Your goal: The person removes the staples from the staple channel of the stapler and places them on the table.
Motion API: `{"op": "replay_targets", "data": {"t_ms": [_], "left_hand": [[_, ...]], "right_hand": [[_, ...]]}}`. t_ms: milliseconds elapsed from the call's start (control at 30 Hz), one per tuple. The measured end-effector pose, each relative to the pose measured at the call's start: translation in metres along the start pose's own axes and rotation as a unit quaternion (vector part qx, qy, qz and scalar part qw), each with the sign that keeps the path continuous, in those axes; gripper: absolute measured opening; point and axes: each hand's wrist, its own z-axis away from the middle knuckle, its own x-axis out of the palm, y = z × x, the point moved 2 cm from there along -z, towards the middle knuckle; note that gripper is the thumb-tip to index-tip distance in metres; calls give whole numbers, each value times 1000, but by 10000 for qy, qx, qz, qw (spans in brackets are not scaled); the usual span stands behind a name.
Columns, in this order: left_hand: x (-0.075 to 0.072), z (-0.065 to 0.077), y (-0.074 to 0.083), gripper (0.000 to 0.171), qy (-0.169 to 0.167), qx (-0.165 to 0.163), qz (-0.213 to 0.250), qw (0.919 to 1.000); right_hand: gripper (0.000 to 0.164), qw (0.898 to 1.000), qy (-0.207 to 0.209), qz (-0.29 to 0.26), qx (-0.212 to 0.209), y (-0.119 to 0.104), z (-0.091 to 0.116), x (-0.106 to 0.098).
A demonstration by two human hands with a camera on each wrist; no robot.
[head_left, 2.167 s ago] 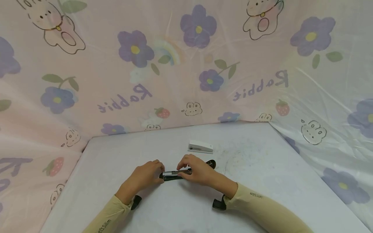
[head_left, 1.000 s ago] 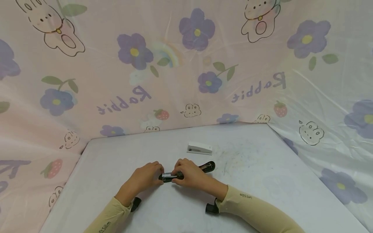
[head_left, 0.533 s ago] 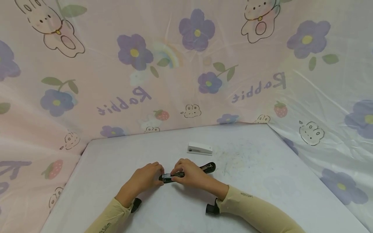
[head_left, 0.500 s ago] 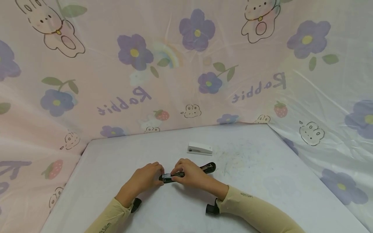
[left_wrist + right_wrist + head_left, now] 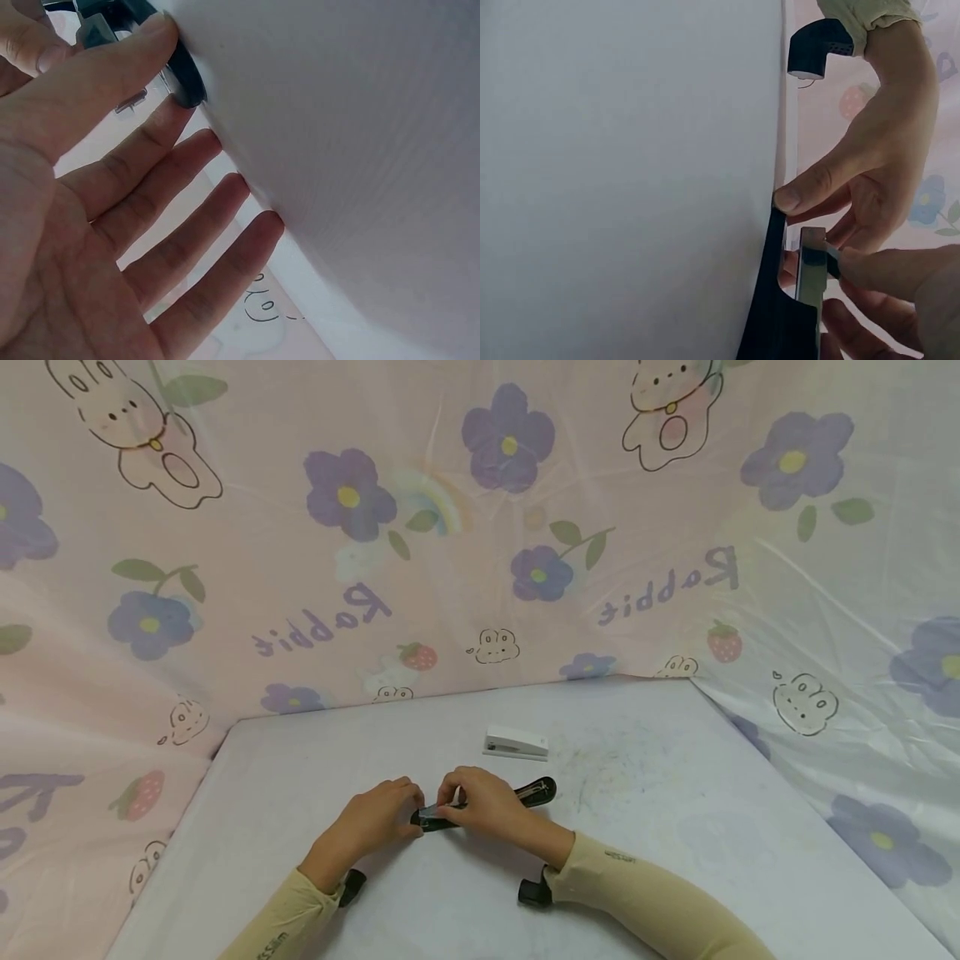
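Note:
A black stapler [image 5: 536,791] lies opened out on the white table, its long top arm swung back to the right. My left hand [image 5: 378,814] pinches the base's left end between thumb and index finger; in the left wrist view its other fingertips touch the tabletop. Over the metal rail [image 5: 810,270], my right hand [image 5: 483,802] pinches a small dark piece [image 5: 832,262] between thumb and fingers. What that piece is cannot be told. The right hand hides the stapler's middle in the head view.
A white stapler [image 5: 516,743] stands behind the black one. Faint scribbles mark the table [image 5: 637,827] to the right. A patterned curtain [image 5: 420,568] rises behind and at both sides. Black wrist cameras [image 5: 535,892] hang under the sleeves.
My right hand has slid left along the stapler, toward the left hand, and its fingers have drawn up into a tighter pinch. The left hand and the white stapler have stayed in place.

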Motion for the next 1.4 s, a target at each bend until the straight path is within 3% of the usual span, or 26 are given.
{"op": "replay_targets", "data": {"t_ms": [467,733,1033,1400], "left_hand": [[2,-3,-2,35,-34,-129,11,9999],[0,-3,-2,35,-4,-42,-37,10000],[-4,-1,1,35,-55,-126,-8,9999],[1,0,-1,35,-23,-53,-41,10000]], "right_hand": [[7,9981,-47,435,-429,-6,-2,-3],[6,9981,71,-151,-595,-7,8,-13],[8,9948,-187,-814,-575,-3,22,-15],[8,9925,-519,-935,-597,-5,37,-12]]}}
